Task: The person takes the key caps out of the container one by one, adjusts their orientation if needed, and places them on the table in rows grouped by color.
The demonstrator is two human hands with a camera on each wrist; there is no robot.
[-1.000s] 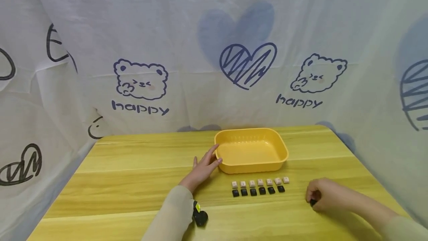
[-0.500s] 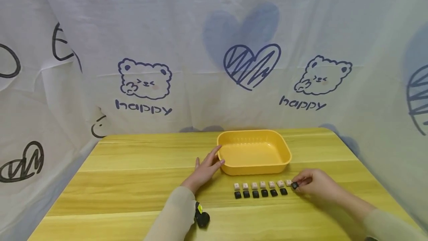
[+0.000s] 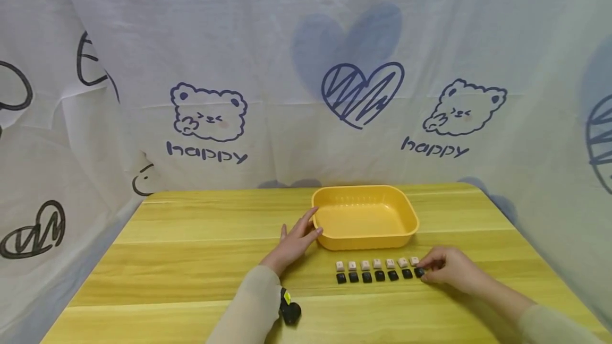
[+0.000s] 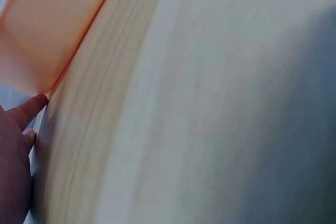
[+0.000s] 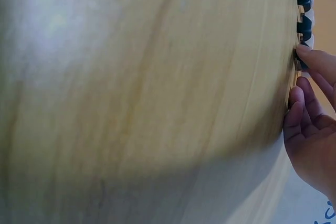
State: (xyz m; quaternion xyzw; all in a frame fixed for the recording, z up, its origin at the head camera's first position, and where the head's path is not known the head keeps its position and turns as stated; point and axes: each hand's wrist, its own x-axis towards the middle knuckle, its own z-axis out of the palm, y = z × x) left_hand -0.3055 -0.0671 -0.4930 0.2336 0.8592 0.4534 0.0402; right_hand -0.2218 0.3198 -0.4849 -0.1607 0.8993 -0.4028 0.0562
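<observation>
1. Printed cloth (image 3: 239,68) with bears, hearts and the word "happy" hangs behind and to both sides of a yellow wooden table (image 3: 191,259).
2. On the far middle of the table sits a yellow plastic tray (image 3: 365,218), its long axis running left to right.
3. At the tray's left end wall rests the left hand (image 3: 292,242), fingers straight and spread, fingertips touching the wall; the left wrist view shows one fingertip (image 4: 32,106) against the tray's corner (image 4: 47,35). It has not moved over the last second.
4. Reaching in from the right, the right hand (image 3: 449,268) has its fingers curled, with thumb and forefinger pinching a black keycap (image 3: 419,273) that sits on the table at the fingertips, left of the palm. A second ago this hand lay well to the right, holding the keycap away from the rows; it has come leftward and down to the line.
5. Just in front of the tray lie two rows of keycaps, both running left to right: a far row of pale keycaps (image 3: 376,264) and a near row of black keycaps (image 3: 373,276). The pinched keycap stands at the right end of the black row, just beside its neighbour, directly below the last pale one.
6. On the left wrist sits a small black device (image 3: 289,311).
</observation>
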